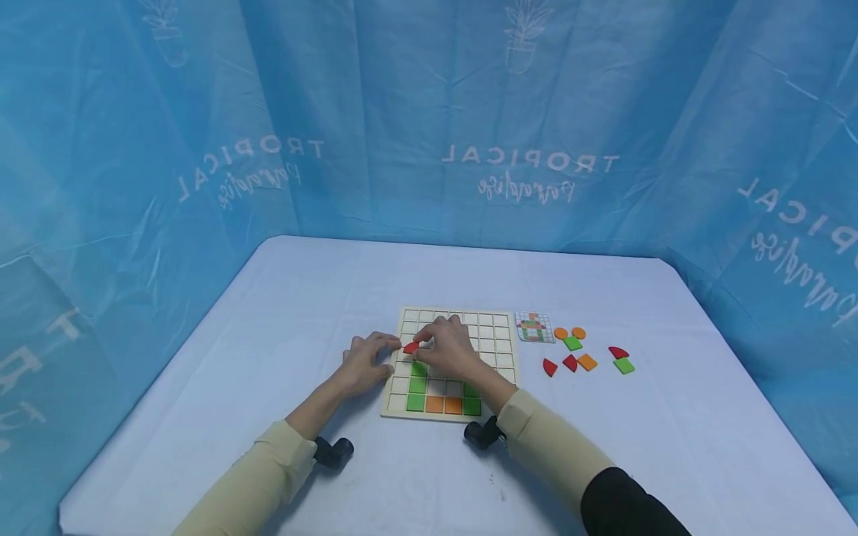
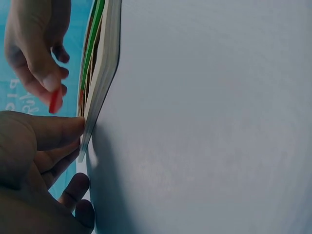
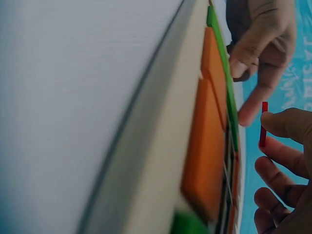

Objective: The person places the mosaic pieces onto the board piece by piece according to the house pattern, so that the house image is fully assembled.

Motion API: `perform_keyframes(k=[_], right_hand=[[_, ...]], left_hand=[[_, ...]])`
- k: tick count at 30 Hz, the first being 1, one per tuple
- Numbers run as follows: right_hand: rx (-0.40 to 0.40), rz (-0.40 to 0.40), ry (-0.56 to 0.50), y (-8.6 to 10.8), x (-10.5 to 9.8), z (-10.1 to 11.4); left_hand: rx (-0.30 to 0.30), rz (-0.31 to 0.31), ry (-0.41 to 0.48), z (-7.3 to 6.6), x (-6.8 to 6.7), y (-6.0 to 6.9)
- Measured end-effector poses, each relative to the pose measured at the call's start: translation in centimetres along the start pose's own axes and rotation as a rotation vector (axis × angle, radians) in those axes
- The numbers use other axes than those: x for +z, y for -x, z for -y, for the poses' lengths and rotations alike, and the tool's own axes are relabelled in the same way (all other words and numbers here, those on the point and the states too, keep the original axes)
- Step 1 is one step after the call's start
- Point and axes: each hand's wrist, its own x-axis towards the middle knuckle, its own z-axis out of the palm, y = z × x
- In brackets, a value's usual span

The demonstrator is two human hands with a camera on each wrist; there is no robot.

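My right hand (image 1: 450, 346) pinches a red quarter-circle tile (image 1: 411, 348) between thumb and fingertips, above the left part of the pale grid board (image 1: 508, 350). In the right wrist view the red tile (image 3: 263, 124) is seen edge-on, apart from the board. At the board's left edge, my left hand (image 1: 365, 363) touches the rim with thumb and index fingertip, the fingers loosely bent. Green tiles (image 1: 416, 385) and orange tiles (image 1: 435, 404) lie in the board's lower squares. The right forearm hides some of the squares.
Right of the board lies a pattern card (image 1: 534, 327). Beyond it are loose tiles: orange circles (image 1: 579, 333), red quarter circles (image 1: 550, 367), an orange square (image 1: 587, 362) and green squares (image 1: 623, 365). A blue printed curtain (image 1: 402, 112) hangs around the white table (image 1: 335, 275).
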Motion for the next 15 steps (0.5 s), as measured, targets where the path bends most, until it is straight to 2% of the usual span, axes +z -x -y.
perform_keyframes(k=[7, 15], right_hand=[[-0.015, 0.026, 0.076, -0.9, 1.2, 0.5], [0.004, 0.061, 0.121, -1.1, 1.4, 0.5]], left_hand=[[-0.008, 0.004, -0.010, 0.0, 0.0, 0.0], [-0.027, 0.003, -0.010, -0.1, 0.0, -0.1]])
